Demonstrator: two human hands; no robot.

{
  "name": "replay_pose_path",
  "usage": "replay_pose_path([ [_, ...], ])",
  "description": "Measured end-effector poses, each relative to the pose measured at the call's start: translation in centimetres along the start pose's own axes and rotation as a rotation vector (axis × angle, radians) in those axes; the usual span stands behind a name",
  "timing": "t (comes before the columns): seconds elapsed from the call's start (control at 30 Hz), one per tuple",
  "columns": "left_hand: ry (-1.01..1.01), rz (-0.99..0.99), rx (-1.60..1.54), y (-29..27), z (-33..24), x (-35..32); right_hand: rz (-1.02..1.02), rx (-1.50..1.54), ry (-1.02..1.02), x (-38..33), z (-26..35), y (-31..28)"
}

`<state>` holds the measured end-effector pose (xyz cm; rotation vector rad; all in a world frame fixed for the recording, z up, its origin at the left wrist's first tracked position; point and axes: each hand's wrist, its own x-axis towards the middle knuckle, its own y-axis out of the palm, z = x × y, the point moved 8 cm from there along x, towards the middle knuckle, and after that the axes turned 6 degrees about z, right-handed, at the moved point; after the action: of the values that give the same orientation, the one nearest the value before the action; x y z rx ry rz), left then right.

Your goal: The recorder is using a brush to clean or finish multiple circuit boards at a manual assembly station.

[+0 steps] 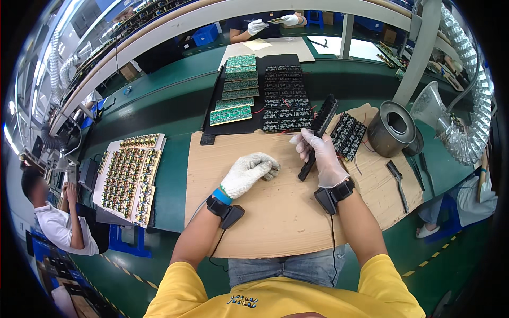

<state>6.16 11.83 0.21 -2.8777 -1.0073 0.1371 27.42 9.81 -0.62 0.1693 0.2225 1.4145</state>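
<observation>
- Black brush-shaped tool (324, 114) lies within the right hand (318, 153), slanting from near left to far right; its broad head rises beyond the fingers, its narrow end below them.
- Right hand: in a thin translucent glove, grasping the tool above the cardboard sheet (254, 222).
- Left hand (249, 174): in a white knitted glove, fingers curled inward, well apart from the tool; I cannot tell whether anything is inside.
- Open room: bare cardboard runs between the hands and toward the near edge, which bows across in front of the person's jeans (281, 270).
- Tighter to the right: a dark block of boards (348, 135) sits just beside the tool's head, with a metal canister (392, 129) farther right and a hand tool (397, 183) nearer.
- Beyond the cardboard's far edge: a black tray (241, 126) bears green circuit boards (238, 90) on the left and black boards (286, 98) on the right.
- Farther left: a pale panel (159, 151) carries rows of components.
- Writing: a small printed mark (243, 301) shows on the yellow shirt (297, 297); any print on the boards is too small to read.
</observation>
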Motion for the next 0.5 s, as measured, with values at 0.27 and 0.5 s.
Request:
replay_pose_path([
  [0.27,-0.001,0.006,-0.007,0.02,0.32,0.02,-0.022,0.017,-0.009,-0.04,-0.02,-0.04],
  [0.5,-0.016,0.006,-0.01,0.09,0.19,0.01,-0.01,0.015,-0.037,0.03,0.01,-0.01],
])
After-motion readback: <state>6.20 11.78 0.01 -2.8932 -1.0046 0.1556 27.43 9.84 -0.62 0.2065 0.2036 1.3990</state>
